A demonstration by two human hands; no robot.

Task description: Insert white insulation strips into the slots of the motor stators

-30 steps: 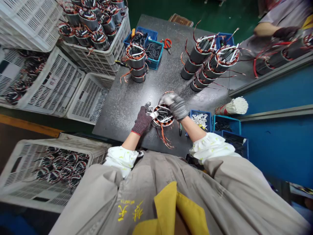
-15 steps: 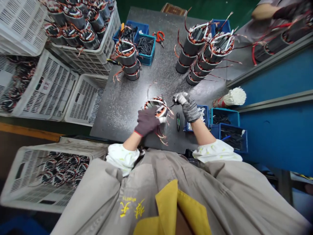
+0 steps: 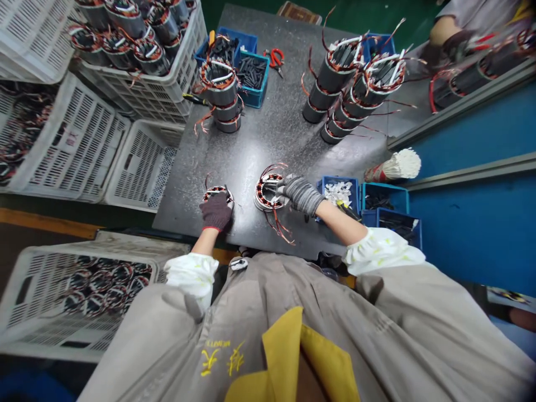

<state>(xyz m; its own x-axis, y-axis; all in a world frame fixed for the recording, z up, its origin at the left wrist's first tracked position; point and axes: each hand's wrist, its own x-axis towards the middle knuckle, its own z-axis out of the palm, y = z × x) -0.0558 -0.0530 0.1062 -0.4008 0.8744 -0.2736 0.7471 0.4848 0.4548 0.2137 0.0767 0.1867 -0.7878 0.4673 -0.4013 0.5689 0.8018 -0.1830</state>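
Observation:
Two wound motor stators lie on the dark worktable (image 3: 251, 156) in front of me. My left hand (image 3: 216, 210), in a dark glove with a red cuff, is closed over the left stator (image 3: 215, 193) near the table's front edge. My right hand (image 3: 300, 193), in a grey glove, grips the rim of the right stator (image 3: 268, 192), whose copper windings and red-orange lead wires trail toward me. A dark pen-like tool lies hidden mostly under my right wrist.
Stacked stators stand at the table's back left (image 3: 221, 95) and back right (image 3: 352, 89). Blue bins (image 3: 379, 204) with small parts sit at my right, a white bundle (image 3: 396, 164) beyond them. White crates (image 3: 79, 139) of stators line the left. Another person's gloved hand (image 3: 454, 44) works at top right.
My left hand moved left from the stator it held and closed on a second stator near the front edge. My right hand moved left onto the first stator, which now lies flat.

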